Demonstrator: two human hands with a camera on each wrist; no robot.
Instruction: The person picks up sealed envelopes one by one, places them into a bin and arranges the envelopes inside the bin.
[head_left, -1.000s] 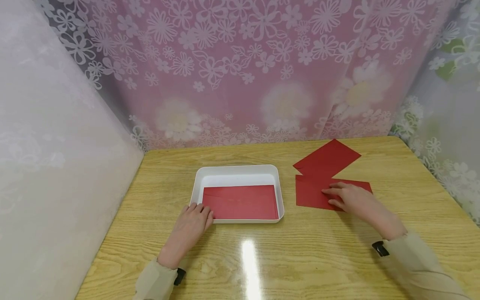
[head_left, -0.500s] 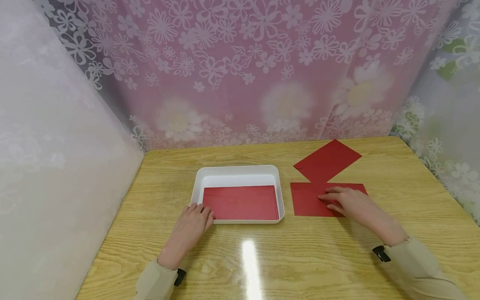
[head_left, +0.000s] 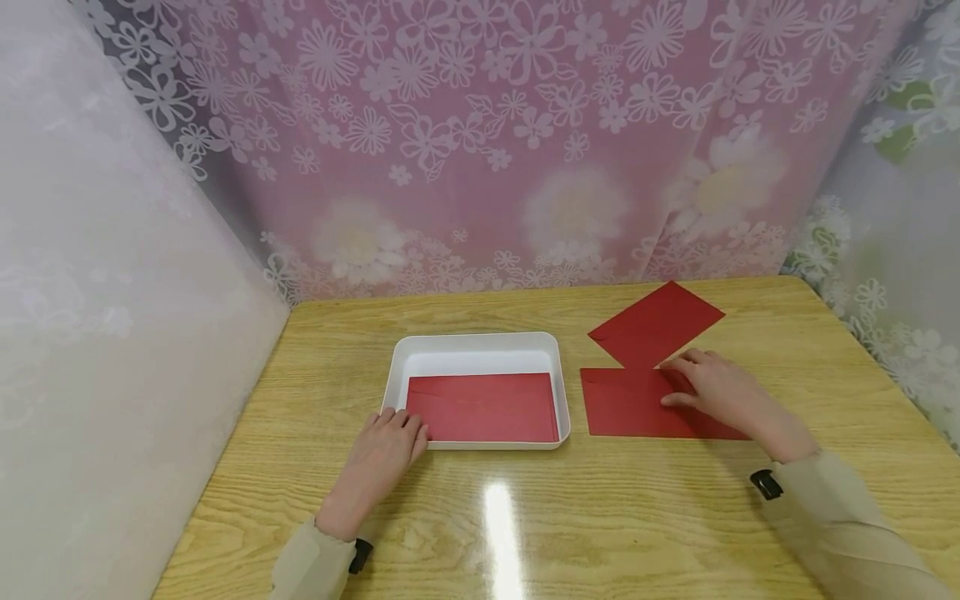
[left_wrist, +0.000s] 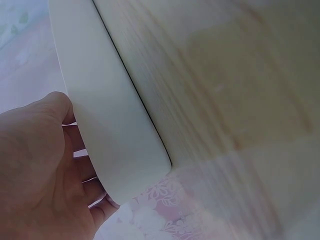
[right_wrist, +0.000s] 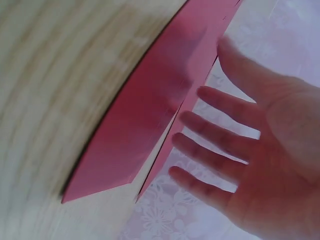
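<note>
My left hand [head_left: 385, 450] grips the near-left corner of a white tray [head_left: 480, 342], thumb outside the wall [left_wrist: 107, 110] and fingers over the rim. A red envelope [head_left: 480, 408] lies flat inside, along the tray's near side; a second edge shows at its right end. To the right, my right hand [head_left: 716, 390] hovers over a red envelope [head_left: 622, 404] lying lengthwise on the table. In the right wrist view, its fingers [right_wrist: 215, 130] are spread and relaxed, apart from the envelope [right_wrist: 135, 115]. Another red envelope [head_left: 656, 323] lies slanted behind, its near corner meeting the front one.
A wooden table [head_left: 420, 517] bears everything, with a bright light reflection [head_left: 501, 533] near its front. A pink floral curtain [head_left: 480, 167] hangs along the back edge. Pale sheets stand at the left [head_left: 127, 300] and right [head_left: 892, 250].
My right hand drew the front envelope nearer and slightly left, away from the slanted one. It then came off the envelope, rising a little. The left hand stays on the tray.
</note>
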